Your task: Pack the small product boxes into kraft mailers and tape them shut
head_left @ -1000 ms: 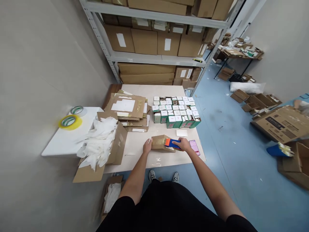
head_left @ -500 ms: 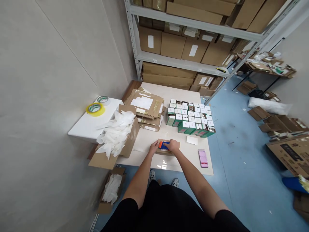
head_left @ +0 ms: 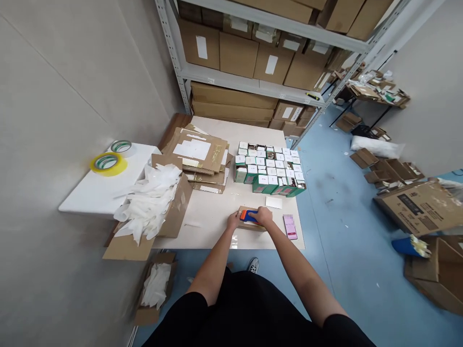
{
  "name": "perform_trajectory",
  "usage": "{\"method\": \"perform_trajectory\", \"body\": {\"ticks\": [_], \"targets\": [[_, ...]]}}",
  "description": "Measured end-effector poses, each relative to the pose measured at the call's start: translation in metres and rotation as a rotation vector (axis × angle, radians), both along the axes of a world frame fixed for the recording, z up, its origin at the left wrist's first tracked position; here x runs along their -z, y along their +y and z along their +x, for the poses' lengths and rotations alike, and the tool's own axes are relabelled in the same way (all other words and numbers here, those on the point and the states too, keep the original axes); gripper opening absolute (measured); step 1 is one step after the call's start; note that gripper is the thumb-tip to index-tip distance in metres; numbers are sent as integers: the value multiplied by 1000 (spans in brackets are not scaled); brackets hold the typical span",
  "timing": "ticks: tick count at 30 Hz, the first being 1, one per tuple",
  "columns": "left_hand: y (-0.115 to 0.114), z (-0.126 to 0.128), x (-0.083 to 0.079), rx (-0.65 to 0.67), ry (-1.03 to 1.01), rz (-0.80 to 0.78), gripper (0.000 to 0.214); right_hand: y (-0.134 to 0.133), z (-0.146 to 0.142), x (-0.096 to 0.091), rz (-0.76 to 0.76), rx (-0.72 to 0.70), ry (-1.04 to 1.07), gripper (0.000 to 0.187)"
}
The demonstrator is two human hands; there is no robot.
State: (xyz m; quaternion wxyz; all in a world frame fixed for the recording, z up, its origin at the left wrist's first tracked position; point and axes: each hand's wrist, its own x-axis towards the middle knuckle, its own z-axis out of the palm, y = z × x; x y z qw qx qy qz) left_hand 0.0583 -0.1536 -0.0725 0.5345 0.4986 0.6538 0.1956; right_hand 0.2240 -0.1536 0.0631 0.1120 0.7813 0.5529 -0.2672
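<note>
The right hand (head_left: 264, 216) is clamped on a blue-and-orange plastic tape dispenser (head_left: 248, 215) atop a small brown cardboard box (head_left: 250, 226) near the table's (head_left: 213, 212) front edge. The left hand (head_left: 233, 220) touches the box's left end; I cannot tell its grip. The white labels on the green cartons (head_left: 269, 172) are unreadable.

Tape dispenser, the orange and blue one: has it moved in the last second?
Yes. The tape dispenser in the right hand has slid left along the top of the small cardboard box, away from the pink phone.

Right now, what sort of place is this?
Likely a small stockroom or packing room: metal shelving loaded with cardboard cartons, a table with rows of small green-and-white boxes, and the right hand holding a tape dispenser on a small carton.
</note>
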Motion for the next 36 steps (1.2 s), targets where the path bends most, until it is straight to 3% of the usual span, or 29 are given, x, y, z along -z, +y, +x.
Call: {"method": "perform_trajectory", "body": {"ticks": [4,7,15,19,23,28,33,36], "targets": [[1,-1,-4,22,38,-16,42,-1,6,-3,-2,-23,14,65],[0,1,-9,32,64,-14,40,-4,27,-4,0,-56,19,60],[2,1,-13,60,98,3,39,-36,163,-13,0,-50,-110,53],[2,0,-12,62,117,7,43,-58,199,-7,-37,27,-134,52],[3,-3,-10,74,136,2,42,-66,199,1,-17,56,-120,51],[9,-15,-9,84,131,-17,43,-65,186,-2,13,71,-100,51],[20,-46,-10,56,127,-47,42,-58,150,-14,78,74,-60,49],[29,-66,-13,-12,160,-46,54,-49,117,-25,137,56,-45,49]]}}
